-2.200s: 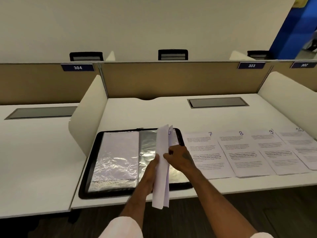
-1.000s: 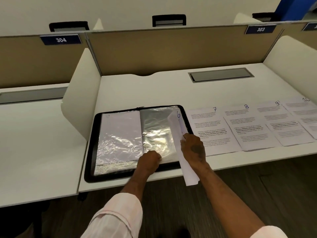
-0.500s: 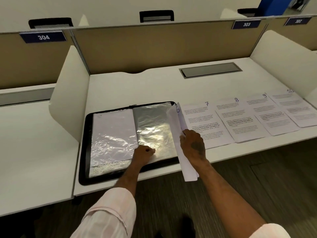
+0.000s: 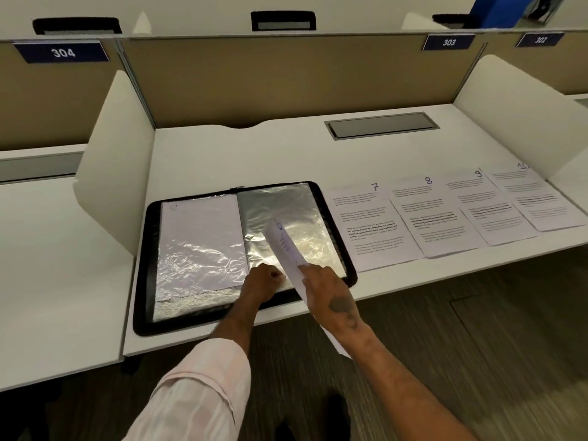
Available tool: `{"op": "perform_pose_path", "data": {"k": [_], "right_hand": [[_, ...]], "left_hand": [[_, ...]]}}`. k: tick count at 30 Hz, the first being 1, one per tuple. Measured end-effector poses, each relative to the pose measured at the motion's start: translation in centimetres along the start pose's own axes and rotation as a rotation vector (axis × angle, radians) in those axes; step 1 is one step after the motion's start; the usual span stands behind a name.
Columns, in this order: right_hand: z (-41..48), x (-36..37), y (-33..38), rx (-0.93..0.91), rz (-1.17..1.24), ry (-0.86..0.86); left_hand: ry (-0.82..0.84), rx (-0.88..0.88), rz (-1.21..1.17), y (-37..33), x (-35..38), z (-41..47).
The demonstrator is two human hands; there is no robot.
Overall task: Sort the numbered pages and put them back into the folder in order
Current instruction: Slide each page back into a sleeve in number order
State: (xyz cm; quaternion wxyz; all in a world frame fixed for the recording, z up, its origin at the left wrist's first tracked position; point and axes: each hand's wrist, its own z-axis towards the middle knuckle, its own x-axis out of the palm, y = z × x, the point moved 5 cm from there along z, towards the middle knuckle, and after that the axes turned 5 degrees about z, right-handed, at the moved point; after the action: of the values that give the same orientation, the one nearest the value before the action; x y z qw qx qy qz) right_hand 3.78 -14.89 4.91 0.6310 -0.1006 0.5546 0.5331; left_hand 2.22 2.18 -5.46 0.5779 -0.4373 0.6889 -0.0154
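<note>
Folder: open flat at the near edge of desk, unmoved.
Left hand: fingers curled, pinching near edge of right sleeve, as before.
Right hand: grips page 6, curled lengthwise.
Page 6: now slanted over right sleeve, shifted left from folder's right rim.
Pages 7–10: row right of folder.

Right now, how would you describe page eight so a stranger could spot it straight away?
On the white desk an open black folder lies flat, and to its right four printed sheets lie in a row. Page eight is the second sheet from the folder, between page 7 and page 9. Only it has a handwritten blue 8 in its top right corner.
</note>
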Motion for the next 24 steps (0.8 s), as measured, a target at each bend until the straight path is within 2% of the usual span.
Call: {"op": "perform_pose_path", "data": {"k": [4,9,12,16,24], "right_hand": [[-2.3,1.1,0.9,-0.047,-0.052,0.087],[-4.5,0.9,-0.8,0.024,-0.139,0.214],[-5.4,0.1,-1.7,0.046,-0.202,0.310],[-6.3,0.2,-3.0,0.053,-0.350,0.433],[-4.4,1.1,-1.8,0.100,-0.586,0.468]], "left_hand": [[-0.018,-0.103,-0.014,0.7,-0.1,0.3],[-0.067,-0.100,-0.034,0.9,-0.5,0.0],[-0.107,-0.071,-0.118,0.8,-0.6,-0.4],[-0.149,-0.117,-0.253,0.8,-0.8,-0.9],[-0.252,-0.006,-0.055,-0.2,-1.5,-3.0]]}}
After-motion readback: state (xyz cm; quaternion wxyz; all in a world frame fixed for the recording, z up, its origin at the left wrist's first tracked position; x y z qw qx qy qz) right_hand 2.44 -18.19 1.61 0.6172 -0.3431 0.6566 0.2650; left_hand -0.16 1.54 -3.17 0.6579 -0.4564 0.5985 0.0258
